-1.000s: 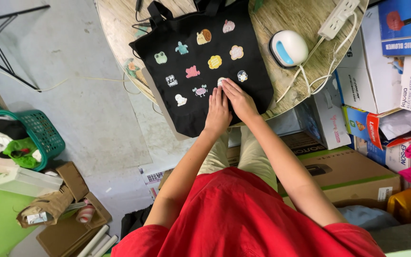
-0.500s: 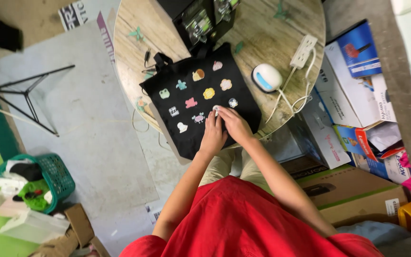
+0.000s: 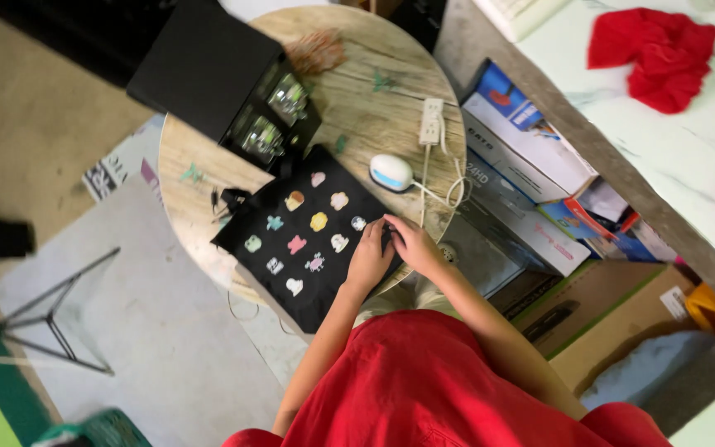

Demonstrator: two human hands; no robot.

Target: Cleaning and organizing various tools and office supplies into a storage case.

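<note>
Black tote bag (image 3: 304,240) with coloured patches lies flat on round wooden table (image 3: 374,108), overhanging its 7 o'clock edge. Left hand (image 3: 368,258) rests flat, fingers extended, on the bag's 3 o'clock edge. Right hand (image 3: 411,244) touches beside it, fingers curled; grasp indeterminate.

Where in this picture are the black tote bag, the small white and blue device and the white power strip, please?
black tote bag (image 3: 312,273): head view, on bare black cloth among the patches.
small white and blue device (image 3: 391,172): head view, on its rounded top.
white power strip (image 3: 431,122): head view, on the middle of its body.
</note>
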